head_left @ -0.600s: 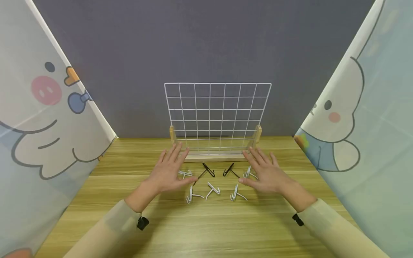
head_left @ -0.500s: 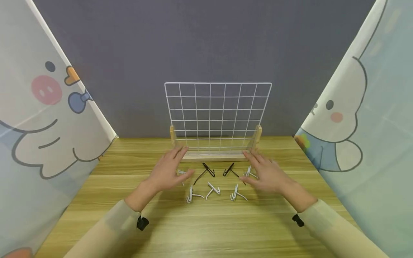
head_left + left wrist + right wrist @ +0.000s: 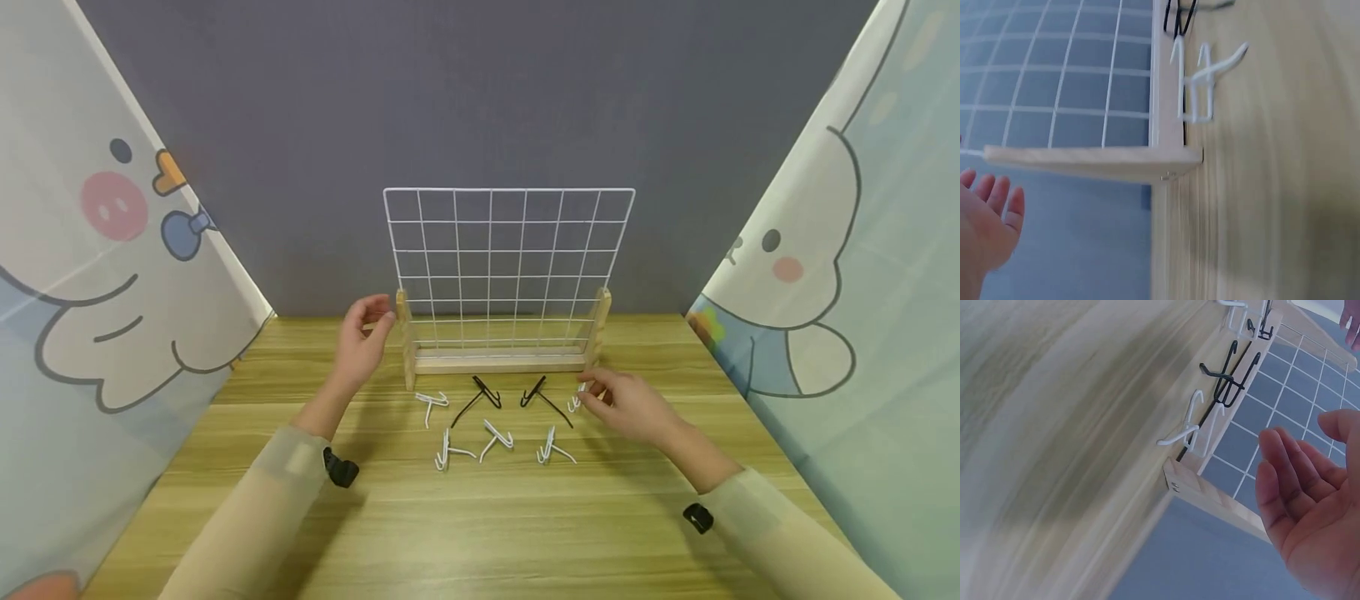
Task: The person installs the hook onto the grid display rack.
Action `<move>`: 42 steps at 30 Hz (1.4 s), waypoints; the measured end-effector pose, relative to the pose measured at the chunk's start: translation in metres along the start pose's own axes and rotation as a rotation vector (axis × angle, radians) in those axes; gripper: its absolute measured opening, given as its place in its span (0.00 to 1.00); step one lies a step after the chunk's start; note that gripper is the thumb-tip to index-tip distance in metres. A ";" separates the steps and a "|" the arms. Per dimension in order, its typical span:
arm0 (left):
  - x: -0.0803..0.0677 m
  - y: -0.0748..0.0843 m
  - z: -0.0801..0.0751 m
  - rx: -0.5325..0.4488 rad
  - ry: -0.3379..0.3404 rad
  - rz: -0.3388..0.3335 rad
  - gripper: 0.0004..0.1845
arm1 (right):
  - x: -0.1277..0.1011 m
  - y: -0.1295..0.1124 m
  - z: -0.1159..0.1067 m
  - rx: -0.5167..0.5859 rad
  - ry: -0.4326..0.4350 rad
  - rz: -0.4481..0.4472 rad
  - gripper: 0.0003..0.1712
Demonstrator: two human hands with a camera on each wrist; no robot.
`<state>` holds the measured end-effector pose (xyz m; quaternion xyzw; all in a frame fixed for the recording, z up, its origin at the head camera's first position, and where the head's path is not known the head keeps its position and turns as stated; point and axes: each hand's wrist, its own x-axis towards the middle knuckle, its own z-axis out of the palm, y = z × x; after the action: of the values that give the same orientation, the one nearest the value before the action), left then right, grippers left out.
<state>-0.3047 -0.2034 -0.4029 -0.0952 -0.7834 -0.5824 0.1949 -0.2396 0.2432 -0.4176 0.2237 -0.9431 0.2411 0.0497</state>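
A white wire grid panel point(image 3: 490, 222) stands upright in a wooden stand point(image 3: 495, 365). My left hand point(image 3: 360, 343) is raised beside the stand's left upright, fingers loosely bent around nothing; contact with the wood cannot be made out. My right hand point(image 3: 633, 407) hovers over a white wire hook point(image 3: 575, 405) at the right, partly covering it. In the right wrist view, its thumb and bent fingers are apart, with nothing between them. Two black wire hooks, one left point(image 3: 487, 392) and one right point(image 3: 533, 392), lie before the stand, with several white hooks point(image 3: 497, 436) around them.
The wood-grain table point(image 3: 480, 533) spreads in front of the hooks. A dark grey wall point(image 3: 510, 100) rises behind the grid. Cartoon-printed curtains flank the table on the left point(image 3: 45, 433) and right point(image 3: 900, 350).
Both hands were spread flat over the table, fingers forward. The left has lifted and moved left to the stand's side, uncovering a white hook. The right has lifted slightly, with its fingers bending.
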 end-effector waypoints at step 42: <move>0.054 -0.030 0.032 -0.282 -0.059 -0.057 0.21 | 0.006 0.073 0.012 0.242 -0.101 0.154 0.18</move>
<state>-0.3717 -0.1861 -0.4147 -0.1168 -0.7014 -0.6891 0.1398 -0.2774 0.2921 -0.4585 0.1670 -0.9228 0.3443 -0.0439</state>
